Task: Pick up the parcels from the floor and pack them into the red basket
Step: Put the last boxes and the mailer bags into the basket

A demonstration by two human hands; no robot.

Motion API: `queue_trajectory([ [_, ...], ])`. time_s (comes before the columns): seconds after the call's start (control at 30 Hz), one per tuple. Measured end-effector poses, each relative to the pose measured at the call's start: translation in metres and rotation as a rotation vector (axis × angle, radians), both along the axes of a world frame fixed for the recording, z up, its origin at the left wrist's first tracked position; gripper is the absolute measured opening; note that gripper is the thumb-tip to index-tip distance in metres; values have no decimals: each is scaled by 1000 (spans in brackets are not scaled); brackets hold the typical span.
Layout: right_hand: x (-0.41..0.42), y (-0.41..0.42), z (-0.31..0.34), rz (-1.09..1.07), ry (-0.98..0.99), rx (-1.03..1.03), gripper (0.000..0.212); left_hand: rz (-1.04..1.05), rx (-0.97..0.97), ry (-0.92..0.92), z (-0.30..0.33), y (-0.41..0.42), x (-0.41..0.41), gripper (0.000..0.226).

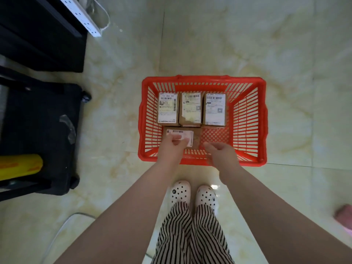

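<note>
The red basket [247, 119] stands on the floor in front of my feet. Three brown parcels with white labels lie side by side along its far wall: left parcel [168, 108], middle parcel [191, 109], right parcel [214, 109]. A fourth parcel [194, 135] lies in the near left part of the basket. My left hand [172, 145] is over its near left end, fingers curled on it and thumb on the label. My right hand [219, 152] hovers at the near rim, loosely curled, thumb beside the parcel's right corner, holding nothing.
A black wheeled case [40, 134] with a yellow roll [19, 165] stands at the left. Further back, black furniture [38, 35] carries a white power strip [82, 15]. A white cable [62, 225] lies on the marble floor [285, 44]. Something pink [344, 216] shows at the right edge.
</note>
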State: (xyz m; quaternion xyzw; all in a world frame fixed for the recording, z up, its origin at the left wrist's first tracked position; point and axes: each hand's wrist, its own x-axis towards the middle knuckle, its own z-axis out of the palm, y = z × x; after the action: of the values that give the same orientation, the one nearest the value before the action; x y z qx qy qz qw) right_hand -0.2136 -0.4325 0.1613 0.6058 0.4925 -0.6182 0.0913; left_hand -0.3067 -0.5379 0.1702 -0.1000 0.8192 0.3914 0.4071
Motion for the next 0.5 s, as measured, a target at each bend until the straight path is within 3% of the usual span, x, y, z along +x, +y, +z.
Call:
queue_trajectory([
  [0.1,37,8,59,-216,114,-69,22,50,80,-112,50,15,25,31],
  [0.3,122,56,213,-486,282,-17,20,-111,187,-210,200,70,64,40],
  [0.5,217,105,307,-825,376,24,17,-241,298,-243,309,148,136,22],
])
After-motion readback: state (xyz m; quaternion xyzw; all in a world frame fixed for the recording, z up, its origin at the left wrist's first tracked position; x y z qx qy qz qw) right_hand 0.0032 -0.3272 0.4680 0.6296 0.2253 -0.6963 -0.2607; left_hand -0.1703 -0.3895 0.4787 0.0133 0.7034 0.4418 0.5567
